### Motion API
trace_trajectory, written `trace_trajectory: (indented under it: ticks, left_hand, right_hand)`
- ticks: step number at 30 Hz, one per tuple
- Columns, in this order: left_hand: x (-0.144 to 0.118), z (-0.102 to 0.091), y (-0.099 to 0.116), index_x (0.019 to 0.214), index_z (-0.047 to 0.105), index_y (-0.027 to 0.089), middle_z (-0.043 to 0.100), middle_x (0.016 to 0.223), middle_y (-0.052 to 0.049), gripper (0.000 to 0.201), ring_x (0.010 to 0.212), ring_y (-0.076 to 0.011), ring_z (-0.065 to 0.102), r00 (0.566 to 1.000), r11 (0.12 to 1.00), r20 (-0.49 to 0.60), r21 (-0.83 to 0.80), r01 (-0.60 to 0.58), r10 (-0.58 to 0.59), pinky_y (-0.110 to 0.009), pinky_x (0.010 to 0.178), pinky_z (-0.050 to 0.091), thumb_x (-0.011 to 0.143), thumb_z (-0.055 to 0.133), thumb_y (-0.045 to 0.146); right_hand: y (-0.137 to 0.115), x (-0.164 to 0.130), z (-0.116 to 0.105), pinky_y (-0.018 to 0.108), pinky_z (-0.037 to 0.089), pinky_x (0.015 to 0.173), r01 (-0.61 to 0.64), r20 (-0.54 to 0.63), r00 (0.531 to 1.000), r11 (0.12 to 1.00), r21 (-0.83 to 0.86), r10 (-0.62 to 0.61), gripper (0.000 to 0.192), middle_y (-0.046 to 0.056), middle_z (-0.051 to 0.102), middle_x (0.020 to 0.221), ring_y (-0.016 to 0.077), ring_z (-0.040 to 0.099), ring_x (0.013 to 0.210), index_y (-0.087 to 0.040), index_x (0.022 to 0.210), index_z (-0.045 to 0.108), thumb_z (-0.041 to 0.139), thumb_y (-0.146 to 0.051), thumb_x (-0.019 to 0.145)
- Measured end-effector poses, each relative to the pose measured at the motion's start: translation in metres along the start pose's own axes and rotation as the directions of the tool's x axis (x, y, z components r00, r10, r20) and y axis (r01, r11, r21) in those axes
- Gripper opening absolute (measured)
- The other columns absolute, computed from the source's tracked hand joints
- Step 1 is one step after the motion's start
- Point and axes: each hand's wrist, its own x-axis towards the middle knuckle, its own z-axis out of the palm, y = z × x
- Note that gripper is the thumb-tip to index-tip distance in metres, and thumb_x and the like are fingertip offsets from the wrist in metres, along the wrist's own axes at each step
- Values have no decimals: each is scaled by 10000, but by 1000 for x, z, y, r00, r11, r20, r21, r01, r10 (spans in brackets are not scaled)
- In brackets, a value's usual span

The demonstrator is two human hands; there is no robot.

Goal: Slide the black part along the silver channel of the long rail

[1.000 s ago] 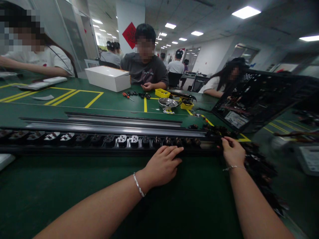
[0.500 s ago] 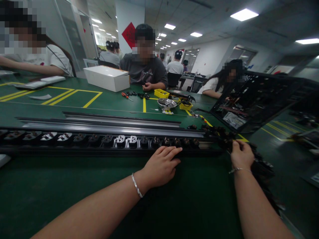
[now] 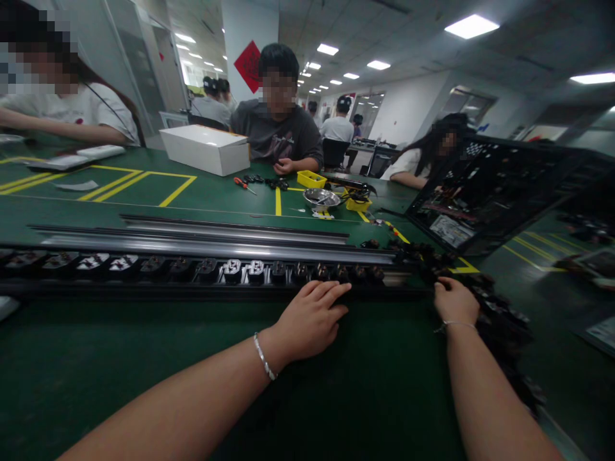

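You're at a wide green bench w/ yellow tape lines, in a long workshop under rows of ceiling light panels; a red diamond sign hangs on the white pillar.

Counts: two of your hands in view, each w/ a thin bracelet. Three co-workers sit close around the bench, more further back, too small to count. One white box, one metal bowl, two yellow bins by it, one red-handled tool. One big black chassis stands tilted at the right.

Long black rail runs left-right across the bench just in front of you, w/ a row of small socket modules seated in its channel: approx 15 visible, a few w/ white faces, the rest dark. Behind it, touching or just beside, lie lighter metal strips. The rail's right end meets a heap of loose dark modules trailing off toward the bench's right edge.

Your left hand lies flat, fingers extended, tips resting on the rail's near edge by the last seated modules; grips nothing. Your right hand is curled at the heap near the rail end, fingers on the loose pieces; can't tell if it's pinching one.
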Motion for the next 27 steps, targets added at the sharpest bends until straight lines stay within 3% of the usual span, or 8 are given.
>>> trace_trajectory:
  ticks: [2, 4, 7, 11, 14, 18, 23, 27]
  left_hand:
    - [0, 0, 0, 1135, 584, 243, 351, 1481, -28, 292, 1322, -213, 334, 1000, 1000, 1, -2, 3, -3, -399, 1071, 243, 857, 512, 298]
    - [0, -1, 1, 1135, 584, 244, 351, 1480, -28, 290, 1323, -212, 332, 1000, 1000, 1, -3, 6, -6, -398, 1072, 240, 860, 507, 294]
    - [0, -1, 1, 1132, 587, 244, 351, 1480, -28, 289, 1323, -213, 331, 1000, 1000, -2, -3, 4, -4, -398, 1071, 240, 859, 510, 297]
    - [0, 0, 1, 1128, 594, 242, 361, 1474, -32, 289, 1314, -217, 343, 1000, 1000, -9, -4, 5, -5, -398, 1070, 244, 856, 514, 294]
    - [0, 0, 1, 1126, 598, 243, 367, 1470, -30, 294, 1307, -223, 350, 1000, 1000, -13, 1, 9, -9, -399, 1069, 250, 846, 527, 296]
    - [1, 0, 1, 1119, 601, 247, 369, 1468, -24, 291, 1303, -221, 354, 1000, 1000, -8, 11, 11, -11, -400, 1069, 259, 843, 534, 304]
    - [1, -1, 2, 1108, 608, 251, 373, 1465, -24, 282, 1300, -225, 355, 1000, 1000, -11, 23, 10, -10, -405, 1068, 267, 839, 541, 301]
    - [1, -2, 2, 1116, 602, 256, 377, 1460, -24, 284, 1303, -222, 351, 1000, 999, 1, 27, 19, -19, -408, 1068, 266, 848, 526, 308]
  right_hand:
    - [-2, -2, -1, 439, 432, 866, 61, -59, 996, 998, 5, -60, 342, 155, 655, 953, 286, 581, 942, -125, 938, 695, 463, -262, 728]
    - [-6, -4, -3, 430, 427, 887, 155, -191, 970, 988, 21, -148, 347, 167, 653, 962, 280, 574, 973, -101, 913, 689, 425, -239, 735]
    - [-20, -9, -7, 441, 409, 924, 308, -398, 877, 951, 37, -269, 365, 176, 649, 987, 273, 566, 1007, -88, 939, 671, 393, -235, 753]
    - [-49, -27, -11, 457, 363, 979, 462, -499, 778, 886, 43, -381, 376, 171, 610, 1140, 275, 517, 1124, -113, 1028, 637, 411, -280, 779]
    - [-71, -49, -13, 451, 332, 1007, 542, -458, 762, 838, 62, -458, 422, 176, 544, 1253, 270, 465, 1197, -116, 1124, 586, 416, -339, 808]
    - [-93, -76, -11, 422, 322, 1018, 621, -311, 764, 776, 114, -565, 479, 166, 504, 1312, 253, 419, 1249, -128, 1218, 524, 384, -394, 845]
    - [-105, -88, -7, 385, 417, 896, 664, -2, 742, 735, 136, -670, 390, 105, 660, 1081, 229, 582, 1015, -171, 1058, 635, 375, -388, 867]
    - [-108, -88, -6, 371, 420, 868, 678, 34, 732, 733, 53, -680, 360, 81, 686, 1034, 232, 600, 967, -180, 1009, 667, 447, -408, 838]
